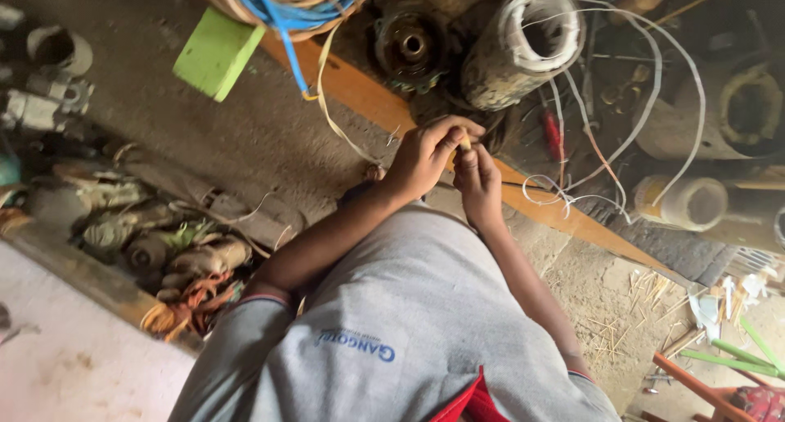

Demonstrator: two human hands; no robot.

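My left hand (425,156) and my right hand (478,181) meet in the middle of the view, above my grey shirt. Both pinch a small yellowish strip (464,143) between fingertips and thumbs; most of it is hidden by the fingers. Just beyond the hands lies a dirty motor stator (523,46) with white windings, and thin white wires (646,103) loop out of it to the right. A red-handled tool (553,136) lies on the ground next to my right hand.
An orange wooden plank (360,91) runs diagonally under the hands. A green block (214,52) and a basket with blue cable (286,9) are at the top left. A tape roll (691,201) lies right, scrap parts (163,242) left, green sticks (736,361) bottom right.
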